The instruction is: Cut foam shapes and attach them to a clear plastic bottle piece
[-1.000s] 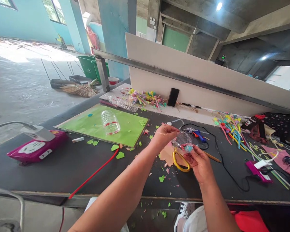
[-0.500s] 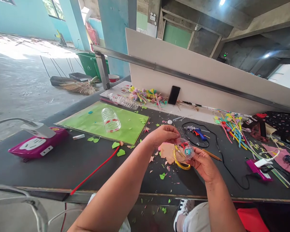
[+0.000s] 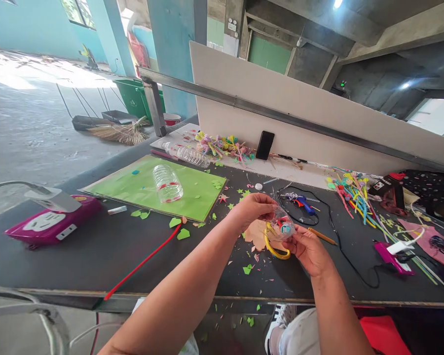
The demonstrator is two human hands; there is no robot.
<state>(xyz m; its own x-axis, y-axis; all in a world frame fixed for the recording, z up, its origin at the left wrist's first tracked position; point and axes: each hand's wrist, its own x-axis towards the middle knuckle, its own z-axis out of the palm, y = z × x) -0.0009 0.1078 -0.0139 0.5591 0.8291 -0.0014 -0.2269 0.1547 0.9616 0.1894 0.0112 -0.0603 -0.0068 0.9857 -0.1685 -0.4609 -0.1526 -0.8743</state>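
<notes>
The dark surface (image 3: 70, 266) carries a green sheet (image 3: 196, 190). Above the surface, your left hand (image 3: 254, 207) and right hand (image 3: 310, 248) grip opposite sides of a clear plastic piece (image 3: 281, 222), near a yellow handle (image 3: 277, 253).

The clear bottle piece (image 3: 281, 223) is glossy plastic.

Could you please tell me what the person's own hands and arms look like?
The left hand and the right hand are both bare, without gloves. The left arm and the right arm show no sleeve, watch or bracelet. Any rings would be too small to make out.
</notes>
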